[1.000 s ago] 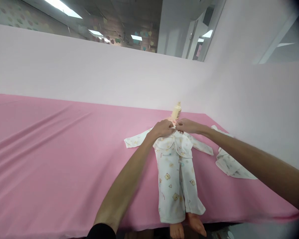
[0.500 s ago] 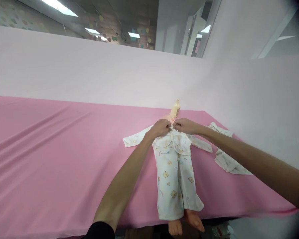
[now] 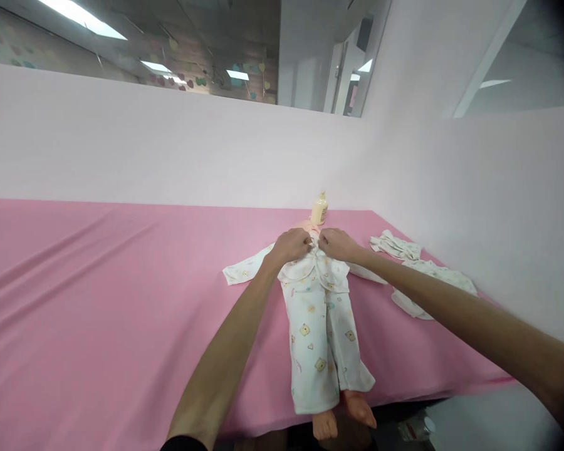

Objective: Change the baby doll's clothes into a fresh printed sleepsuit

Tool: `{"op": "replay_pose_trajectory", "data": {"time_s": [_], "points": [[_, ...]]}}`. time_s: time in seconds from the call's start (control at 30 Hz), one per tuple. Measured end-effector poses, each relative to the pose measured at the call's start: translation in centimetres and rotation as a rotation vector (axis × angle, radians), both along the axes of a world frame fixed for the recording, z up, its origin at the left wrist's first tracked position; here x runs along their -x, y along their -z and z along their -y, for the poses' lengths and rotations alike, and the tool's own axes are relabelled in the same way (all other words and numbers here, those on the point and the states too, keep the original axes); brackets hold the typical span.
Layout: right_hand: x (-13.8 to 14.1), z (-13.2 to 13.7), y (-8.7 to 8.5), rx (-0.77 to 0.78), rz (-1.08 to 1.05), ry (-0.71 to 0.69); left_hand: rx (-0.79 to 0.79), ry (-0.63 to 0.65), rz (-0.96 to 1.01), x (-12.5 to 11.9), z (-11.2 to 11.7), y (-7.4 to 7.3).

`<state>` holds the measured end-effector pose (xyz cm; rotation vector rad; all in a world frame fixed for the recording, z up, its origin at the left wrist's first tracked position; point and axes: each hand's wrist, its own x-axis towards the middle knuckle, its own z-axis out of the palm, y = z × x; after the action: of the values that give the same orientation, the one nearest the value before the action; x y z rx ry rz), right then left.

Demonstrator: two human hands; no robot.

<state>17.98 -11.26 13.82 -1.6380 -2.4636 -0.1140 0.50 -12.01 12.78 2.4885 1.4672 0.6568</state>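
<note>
Collar fastening looks in hand: left hand (image 3: 289, 245) and right hand (image 3: 337, 244) both pinch the neck of the printed top (image 3: 316, 279) on the doll (image 3: 323, 426), which lies right of centre on the pink table (image 3: 122, 300), feet over the near edge. Next calls for fine fingertip tension.

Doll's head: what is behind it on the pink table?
A pale yellow bottle stands upright just behind it. The left hand and right hand pinch the pyjama top at the neck, hiding most of the head.

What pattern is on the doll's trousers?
The trousers are white with small bears and hearts, seen in the head view.
</note>
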Motion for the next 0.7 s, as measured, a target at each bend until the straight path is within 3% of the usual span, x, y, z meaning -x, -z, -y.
{"op": "replay_pose_trajectory", "data": {"time_s": [0.13, 0.23, 0.37, 0.7], "points": [[-0.5, 0.8, -0.3, -0.060, -0.106, 0.173, 0.019, -0.100, -0.005, 0.6, -0.4, 0.1], [0.0, 2.0, -0.3, -0.019, -0.200, 0.159, 0.047, -0.119, -0.011, 0.8, -0.7, 0.4], [1.3, 3.3, -0.1, 0.102, -0.024, 0.083, 0.072, -0.115, -0.025, 0.7, -0.8, 0.5], [3.3, 3.6, -0.4, 0.088, 0.254, 0.039, 0.059, -0.078, -0.116, 0.4, 0.3, -0.2]]}}
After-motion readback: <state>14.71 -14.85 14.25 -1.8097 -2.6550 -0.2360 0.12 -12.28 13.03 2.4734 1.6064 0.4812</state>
